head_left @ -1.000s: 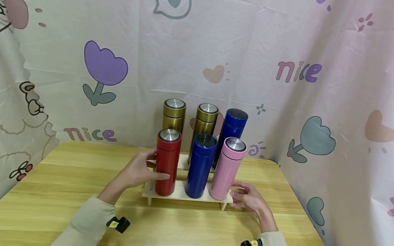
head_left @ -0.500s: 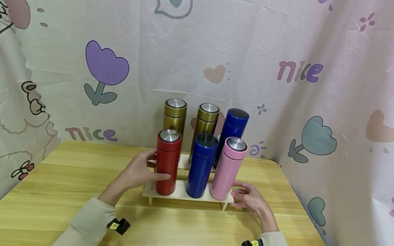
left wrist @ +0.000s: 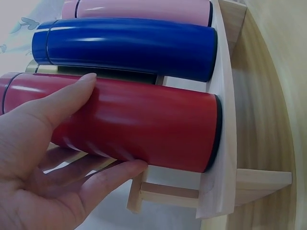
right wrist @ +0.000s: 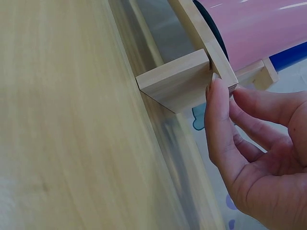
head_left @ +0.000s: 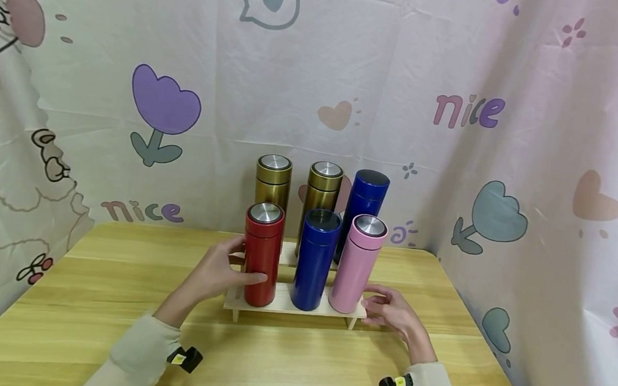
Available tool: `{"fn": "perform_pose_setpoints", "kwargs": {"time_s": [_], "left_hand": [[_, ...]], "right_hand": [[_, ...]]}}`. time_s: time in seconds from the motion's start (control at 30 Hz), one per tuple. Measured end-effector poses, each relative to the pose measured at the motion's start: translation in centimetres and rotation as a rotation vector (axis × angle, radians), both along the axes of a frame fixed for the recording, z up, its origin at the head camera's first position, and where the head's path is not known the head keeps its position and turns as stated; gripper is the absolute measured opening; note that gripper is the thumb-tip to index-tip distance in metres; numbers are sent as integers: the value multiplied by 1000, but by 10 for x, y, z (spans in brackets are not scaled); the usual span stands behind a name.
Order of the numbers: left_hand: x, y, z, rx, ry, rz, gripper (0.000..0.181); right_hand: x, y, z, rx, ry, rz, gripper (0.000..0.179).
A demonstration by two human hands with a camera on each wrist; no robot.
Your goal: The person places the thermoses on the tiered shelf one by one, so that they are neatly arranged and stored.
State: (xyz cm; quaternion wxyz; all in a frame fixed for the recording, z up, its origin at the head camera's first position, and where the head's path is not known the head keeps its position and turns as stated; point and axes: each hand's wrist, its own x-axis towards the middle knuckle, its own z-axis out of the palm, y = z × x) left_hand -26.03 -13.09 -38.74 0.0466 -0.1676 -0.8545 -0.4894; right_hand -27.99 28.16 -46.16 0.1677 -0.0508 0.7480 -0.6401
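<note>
My left hand (head_left: 218,270) grips a red thermos flask (head_left: 262,253) that stands upright at the left end of a two-tier wooden rack (head_left: 282,303). In the left wrist view the thumb (left wrist: 72,98) lies along its near side and the other fingers reach beneath and behind. At the opposite end, my right hand (head_left: 391,312) pinches the corner of the rack's lower board between thumb and fingertips, as the right wrist view shows. Beside the red flask on that tier are a blue flask (head_left: 315,261) and a pink flask (head_left: 356,264).
On the upper tier behind stand a gold flask (head_left: 273,181), a second gold flask (head_left: 324,185) and another blue flask (head_left: 366,192), partly hidden by the front row. The rack rests on a wooden table (head_left: 294,363). A printed curtain (head_left: 321,53) hangs close behind it.
</note>
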Motion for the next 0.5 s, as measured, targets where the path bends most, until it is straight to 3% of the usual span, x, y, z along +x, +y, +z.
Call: {"fn": "perform_pose_setpoints", "kwargs": {"time_s": [0.5], "left_hand": [[4, 2, 2, 4, -7, -12, 82]], "right_hand": [[0, 1, 0, 14, 5, 4, 58]]}}
